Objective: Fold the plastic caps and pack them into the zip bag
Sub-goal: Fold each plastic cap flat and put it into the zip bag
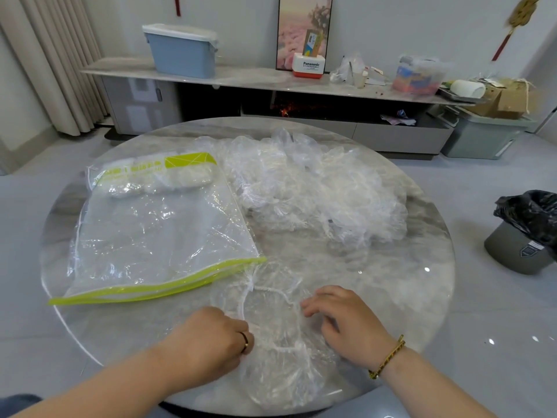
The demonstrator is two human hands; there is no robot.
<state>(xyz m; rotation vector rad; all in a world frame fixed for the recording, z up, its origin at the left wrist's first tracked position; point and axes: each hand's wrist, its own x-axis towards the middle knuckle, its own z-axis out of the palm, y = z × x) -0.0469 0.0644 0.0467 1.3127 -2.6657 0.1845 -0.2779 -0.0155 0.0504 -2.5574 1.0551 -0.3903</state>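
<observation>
The plastic cap [272, 316] lies spread at lower centre on the worktop [376, 282]. Your left hand [211, 339] pinches its rim. For your right hand [343, 318], I cannot tell whether its grip pinches or only presses. Smooth the cap flat and fold rim to rim before reaching for the zip bag [156, 236] at left.

The round desk [391, 282] has a glossy top of grey marble. On its left part a clear zip bag [156, 230] with a green strip lies flat, the strip toward the near edge. Just beside it, on the far right, lies a loose pile of clear caps [316, 191]. One single cap [280, 381] is spread at the near edge, close to the bag's corner.
</observation>
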